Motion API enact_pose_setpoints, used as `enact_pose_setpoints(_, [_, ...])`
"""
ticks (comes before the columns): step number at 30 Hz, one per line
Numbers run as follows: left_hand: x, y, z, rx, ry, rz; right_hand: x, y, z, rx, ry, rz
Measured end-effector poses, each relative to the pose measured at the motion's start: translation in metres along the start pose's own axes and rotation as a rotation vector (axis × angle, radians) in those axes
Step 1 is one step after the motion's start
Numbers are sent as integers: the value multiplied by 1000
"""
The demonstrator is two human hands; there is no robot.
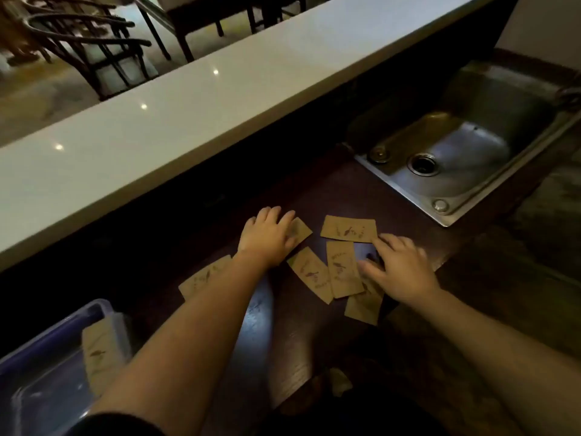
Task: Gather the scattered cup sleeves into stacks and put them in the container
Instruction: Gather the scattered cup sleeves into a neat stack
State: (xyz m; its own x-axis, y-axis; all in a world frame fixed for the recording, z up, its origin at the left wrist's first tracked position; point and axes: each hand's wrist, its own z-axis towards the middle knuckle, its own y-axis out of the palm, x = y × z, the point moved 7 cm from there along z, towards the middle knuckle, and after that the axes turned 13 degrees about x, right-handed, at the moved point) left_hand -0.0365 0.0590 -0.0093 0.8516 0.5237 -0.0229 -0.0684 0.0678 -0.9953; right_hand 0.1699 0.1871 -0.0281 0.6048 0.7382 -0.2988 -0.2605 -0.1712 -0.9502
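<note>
While several brown cup sleeves lie scattered on the dark wooden counter (314,196), a person works beside a steel sink (490,89) with most of the gathering left to do. One sleeve (100,357) already rests in the clear plastic container (47,338) at lower left. The left hand (267,236) lies flat, fingers slightly apart, on a sleeve (300,229); the right hand (399,265), fingers spread, presses down beside three loose ones (349,228) (342,269) (309,273). Another (204,275) shows behind the left forearm, and one more (363,305) under the right wrist. No stack appears formed yet.
</note>
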Motion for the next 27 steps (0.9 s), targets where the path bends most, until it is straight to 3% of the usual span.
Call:
enact_pose_setpoints(2, [-4,9,2,-56,-150,-48,9,8,-4,-65,50,-17])
enact_pose_setpoints(6, [-5,32,4,-203,-265,-102,16,24,-15,-213,40,-113])
enact_pose_setpoints(15, [-17,40,6,-215,-412,-207,11,30,-19,-278,-6,-156])
enact_pose_setpoints(20, [-27,41,10,-191,-496,-341,22,19,-6,-183,181,-9])
enact_pose_setpoints(27, [-46,27,1,-63,-570,-500,44,1,7,-115,467,503])
